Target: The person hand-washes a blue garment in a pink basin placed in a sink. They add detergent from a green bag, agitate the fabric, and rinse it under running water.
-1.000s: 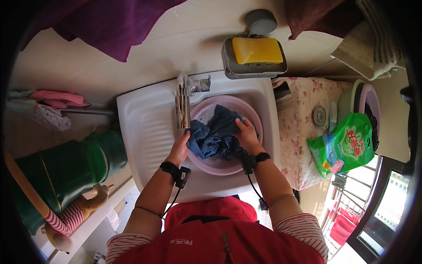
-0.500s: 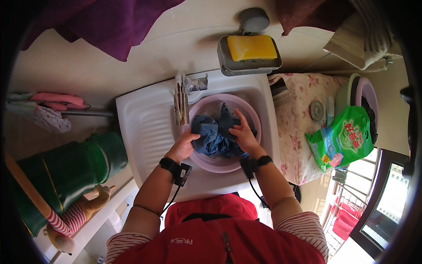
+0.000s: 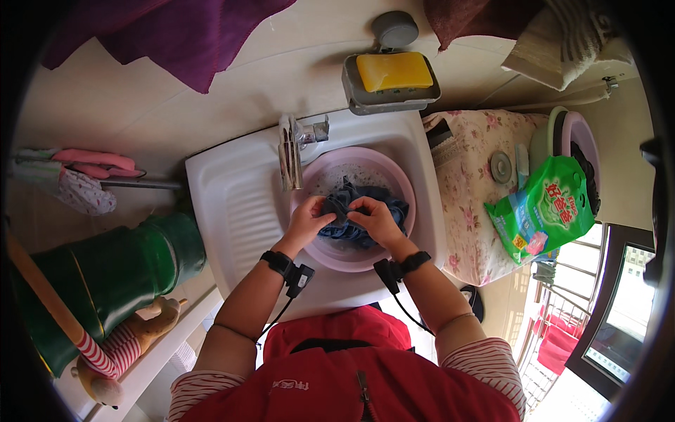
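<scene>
A dark blue garment [image 3: 380, 204] lies bunched and wet in a pink basin [image 3: 412, 200] of soapy water. The basin stands in a white sink [image 3: 225, 204]. Over the basin's middle, my left hand [image 3: 309, 219] pinches a fold of the cloth. Just beside it, my right hand [image 3: 376, 221] grips the same fold between thumb and fingers, the two hands nearly meeting. Most of the garment rests below and behind them, so its full shape is hidden. A chrome faucet [image 3: 290, 158] hangs at the basin's upper left.
Yellow soap [image 3: 395, 72] sits in a grey wall dish [image 3: 390, 102]. To the right, a green detergent bag [image 3: 545, 211] lies on a flowered cover [image 3: 467, 204] beside stacked basins [image 3: 580, 137]. A dark green cylinder [image 3: 105, 274] stands left; a purple cloth [image 3: 169, 42] hangs above.
My hands have come together over the basin's middle, and both now pinch the garment. The garment is gathered more tightly, with more suds showing behind it. The view has shifted slightly.
</scene>
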Demonstrator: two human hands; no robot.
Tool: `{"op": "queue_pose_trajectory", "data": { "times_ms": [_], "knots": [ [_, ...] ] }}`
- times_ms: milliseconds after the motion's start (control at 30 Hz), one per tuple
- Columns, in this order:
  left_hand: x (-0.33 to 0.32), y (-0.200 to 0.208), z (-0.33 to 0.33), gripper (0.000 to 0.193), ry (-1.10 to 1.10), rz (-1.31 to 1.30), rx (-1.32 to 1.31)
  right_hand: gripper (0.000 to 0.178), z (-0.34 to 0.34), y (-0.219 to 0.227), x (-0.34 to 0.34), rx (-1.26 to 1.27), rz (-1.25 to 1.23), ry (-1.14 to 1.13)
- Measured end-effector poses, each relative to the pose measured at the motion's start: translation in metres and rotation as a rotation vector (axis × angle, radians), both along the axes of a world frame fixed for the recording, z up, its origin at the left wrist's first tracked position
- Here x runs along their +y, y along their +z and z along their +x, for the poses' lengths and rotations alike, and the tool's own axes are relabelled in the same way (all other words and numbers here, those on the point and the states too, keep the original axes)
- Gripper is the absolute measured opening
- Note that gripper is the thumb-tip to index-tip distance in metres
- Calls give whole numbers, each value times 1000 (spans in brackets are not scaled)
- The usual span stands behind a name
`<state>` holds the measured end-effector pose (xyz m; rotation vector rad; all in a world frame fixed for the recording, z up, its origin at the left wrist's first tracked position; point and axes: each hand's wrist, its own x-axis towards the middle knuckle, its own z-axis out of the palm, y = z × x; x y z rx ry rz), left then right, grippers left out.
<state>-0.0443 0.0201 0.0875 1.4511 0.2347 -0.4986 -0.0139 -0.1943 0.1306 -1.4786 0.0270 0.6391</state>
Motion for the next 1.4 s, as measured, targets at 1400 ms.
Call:
{"op": "queue_pose_trajectory", "data": {
  "times_ms": [1400],
  "knots": [
    [53, 44, 18, 20, -328, 389, -511, 56, -5, 38, -23, -174, -191, 364]
  ]
}}
